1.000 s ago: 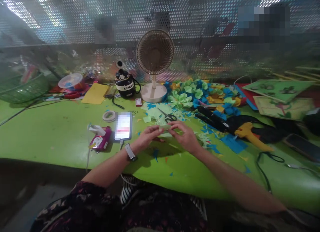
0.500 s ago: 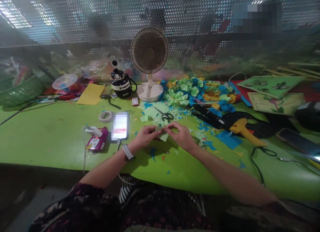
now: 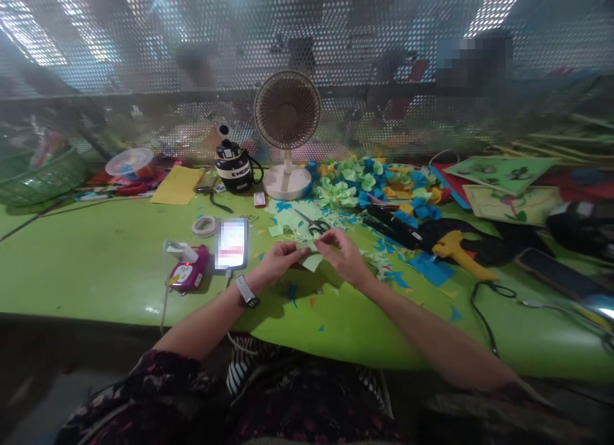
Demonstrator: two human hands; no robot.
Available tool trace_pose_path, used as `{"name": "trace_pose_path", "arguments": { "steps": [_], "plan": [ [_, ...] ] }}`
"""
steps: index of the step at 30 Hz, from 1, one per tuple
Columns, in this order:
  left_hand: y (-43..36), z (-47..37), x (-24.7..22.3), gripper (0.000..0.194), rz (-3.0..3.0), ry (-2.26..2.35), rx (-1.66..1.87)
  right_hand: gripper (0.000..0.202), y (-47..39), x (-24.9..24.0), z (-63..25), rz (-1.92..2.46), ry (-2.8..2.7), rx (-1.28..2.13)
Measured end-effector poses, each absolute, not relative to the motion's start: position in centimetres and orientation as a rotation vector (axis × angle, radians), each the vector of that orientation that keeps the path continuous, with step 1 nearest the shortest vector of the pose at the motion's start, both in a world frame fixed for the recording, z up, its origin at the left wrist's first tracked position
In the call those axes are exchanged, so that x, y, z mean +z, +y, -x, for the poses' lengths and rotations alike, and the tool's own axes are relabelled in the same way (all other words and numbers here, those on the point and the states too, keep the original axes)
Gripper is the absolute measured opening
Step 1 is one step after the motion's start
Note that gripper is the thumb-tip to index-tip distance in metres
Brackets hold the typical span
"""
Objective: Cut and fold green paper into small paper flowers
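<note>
Perforated metal sheeting [image 3: 345, 42] backs a glossy green tabletop [image 3: 105, 266], where pale green cuttings [image 3: 290, 218] are strewn just beyond the hands. Between the hands, above the near part of the table, is a small light green paper piece [image 3: 313, 262]. The left hand [image 3: 278, 261] is nearly closed, thumb and fingers pinching the paper's left side; the right hand [image 3: 343, 256] has its fingertips drawn together at the upper right edge, the other fingers loosely curled. Gripping from both sides probably keeps so light a piece steady and taut. Black-handled scissors [image 3: 317, 227] lie open on the cuttings, likely left there for easy reach. Folded paper flowers [image 3: 345, 186] are heaped farther back, apparently to free working room. A lit phone [image 3: 231, 243] lies face up left of the hands, presumably so its screen can be seen.
</note>
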State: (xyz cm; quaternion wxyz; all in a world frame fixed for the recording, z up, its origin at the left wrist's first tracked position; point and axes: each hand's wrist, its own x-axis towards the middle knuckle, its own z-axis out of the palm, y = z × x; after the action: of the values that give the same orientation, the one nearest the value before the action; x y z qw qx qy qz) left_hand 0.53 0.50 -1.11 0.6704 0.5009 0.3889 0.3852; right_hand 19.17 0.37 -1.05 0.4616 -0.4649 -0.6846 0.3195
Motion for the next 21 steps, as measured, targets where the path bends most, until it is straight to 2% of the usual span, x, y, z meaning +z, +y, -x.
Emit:
{"name": "trace_pose_path", "arguments": {
  "steps": [11,21],
  "plan": [
    [0.44,-0.27,-0.71,0.046,-1.370,0.972,0.827,0.028,-0.04,-0.43,-19.22,1.157,-1.778,0.696],
    [0.50,-0.09,-1.33,0.043,-1.429,0.988,0.829,0.037,0.01,-0.36,-19.07,1.243,-1.937,0.713]
  ]
}}
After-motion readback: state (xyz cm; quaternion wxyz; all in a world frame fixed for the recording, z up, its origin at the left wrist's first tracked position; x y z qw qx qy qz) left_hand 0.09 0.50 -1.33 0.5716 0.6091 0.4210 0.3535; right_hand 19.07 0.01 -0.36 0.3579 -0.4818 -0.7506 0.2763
